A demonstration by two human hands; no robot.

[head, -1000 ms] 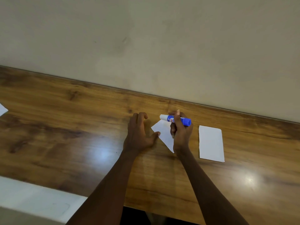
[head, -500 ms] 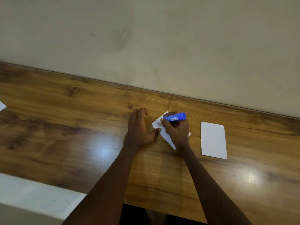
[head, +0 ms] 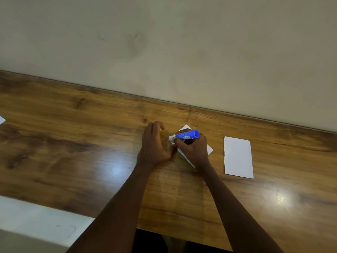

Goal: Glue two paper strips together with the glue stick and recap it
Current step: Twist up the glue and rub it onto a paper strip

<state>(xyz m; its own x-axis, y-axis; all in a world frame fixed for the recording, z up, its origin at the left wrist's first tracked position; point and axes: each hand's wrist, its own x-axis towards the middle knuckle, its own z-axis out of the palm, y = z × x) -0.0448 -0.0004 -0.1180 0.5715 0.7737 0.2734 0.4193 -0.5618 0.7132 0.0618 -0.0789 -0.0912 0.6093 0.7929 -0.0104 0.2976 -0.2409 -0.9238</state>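
Right hand [head: 193, 150] is closed around the glue stick [head: 187, 134], barrel laid low with its tip on the first paper strip [head: 209, 149], evidently to spread glue. Left hand [head: 155, 143] rests open and empty on the table [head: 73, 143] at the strip's 9 o'clock, thumb at its edge, likely steadying it. Second paper strip [head: 238, 157] lies apart at 3 o'clock, untouched. Cap not visible.

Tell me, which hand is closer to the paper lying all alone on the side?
Right. The right hand holds the glue stick over the other paper strip, just beside the lone paper strip. The left hand lies beyond it, farther away.
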